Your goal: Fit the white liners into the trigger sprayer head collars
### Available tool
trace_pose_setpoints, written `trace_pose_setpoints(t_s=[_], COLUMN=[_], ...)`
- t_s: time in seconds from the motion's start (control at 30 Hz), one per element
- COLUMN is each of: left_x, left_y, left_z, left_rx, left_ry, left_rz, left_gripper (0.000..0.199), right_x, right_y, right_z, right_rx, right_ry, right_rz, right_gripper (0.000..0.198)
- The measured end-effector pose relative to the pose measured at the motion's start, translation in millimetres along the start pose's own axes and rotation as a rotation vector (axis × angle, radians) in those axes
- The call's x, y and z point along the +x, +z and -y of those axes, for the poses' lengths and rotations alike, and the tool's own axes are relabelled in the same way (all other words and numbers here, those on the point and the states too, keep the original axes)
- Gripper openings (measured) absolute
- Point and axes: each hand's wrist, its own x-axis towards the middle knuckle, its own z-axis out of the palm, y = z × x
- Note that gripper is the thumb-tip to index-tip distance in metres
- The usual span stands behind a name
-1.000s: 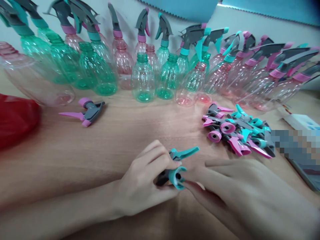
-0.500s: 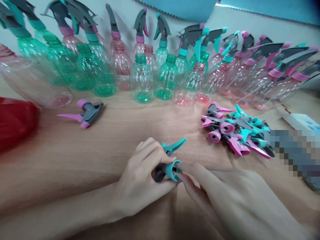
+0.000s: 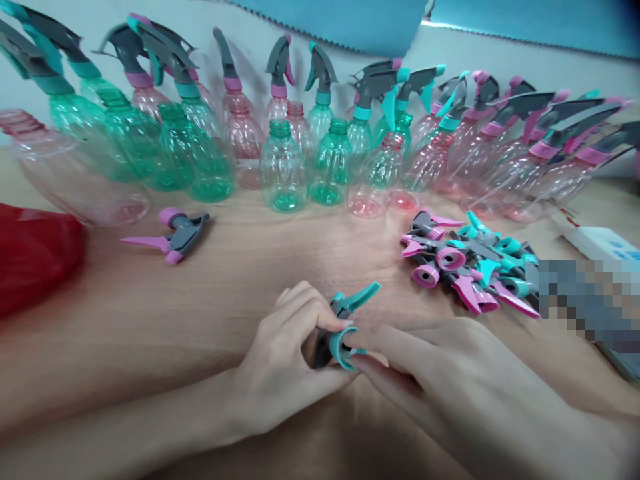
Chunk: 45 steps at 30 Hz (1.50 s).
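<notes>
My left hand (image 3: 287,353) is closed around a grey and teal trigger spray head (image 3: 324,347), its teal trigger (image 3: 365,297) pointing up and to the right. The round teal collar (image 3: 338,348) faces my right hand (image 3: 450,380). That hand has its index finger and thumb drawn together at the collar's mouth, the fingertip reaching in over the rim. A small teal bit shows between finger and thumb, too little of it to name. Left of my hands, a grey and pink spray head (image 3: 186,233) lies on the table.
A pile of spray heads (image 3: 470,260) lies at right. Open bottles, such as a green one (image 3: 284,167), stand in a row behind, before bottles with heads fitted (image 3: 323,100). A red bag (image 3: 37,257) is at far left, a white box (image 3: 603,243) at right.
My right index fingertip has gone further over the collar's rim, and a small teal bit now shows between finger and thumb. The view has tilted up slightly.
</notes>
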Motion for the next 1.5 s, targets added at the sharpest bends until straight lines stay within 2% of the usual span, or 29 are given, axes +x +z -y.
trace_pose_setpoints(t_s=[0.07,0.17,0.27,0.4,0.5,0.83,0.97,1.07,1.27,1.5], left_x=[0.0,-0.2,-0.3,-1.2,-1.8,-0.9,-1.1,-0.2,0.2,0.1], left_y=[0.2,0.2,-0.4,-1.1,-1.1,0.0,-0.1,-0.2,0.2,-0.4], left_z=[0.8,1.8,0.9,-1.3,-0.6,1.7,0.8,0.5,0.9,3.2], left_rx=[-0.005,0.008,0.015,0.003,-0.002,-0.039,-0.010,0.030,0.032,0.028], left_ry=[0.028,0.078,0.068,0.080,0.087,0.076,0.021,-0.003,0.127,0.113], left_rz=[-0.013,-0.025,0.001,0.019,0.027,-0.007,0.005,-0.003,-0.019,0.002], left_gripper=[0.018,0.020,0.021,0.019,0.020,0.019,0.018,0.014,0.016,0.019], right_x=[-0.3,0.1,3.7,11.1,13.2,8.5,8.7,9.1,4.3,2.3], right_y=[1.1,6.1,8.5,3.3,-0.3,1.3,11.3,11.3,-6.0,-4.0], right_z=[0.4,1.0,0.4,-1.2,-2.2,-5.5,-4.3,-5.3,-8.1,-4.4], right_rx=[0.022,0.063,0.200,0.413,0.469,0.362,0.229,0.174,0.160,0.001], right_ry=[0.012,0.063,0.126,0.178,0.205,0.194,0.138,0.125,0.146,0.071], right_rz=[0.049,0.044,0.045,0.129,0.178,0.098,0.015,0.020,0.087,0.042], right_gripper=[0.020,0.022,0.018,0.014,0.016,0.019,0.013,0.014,0.016,0.019])
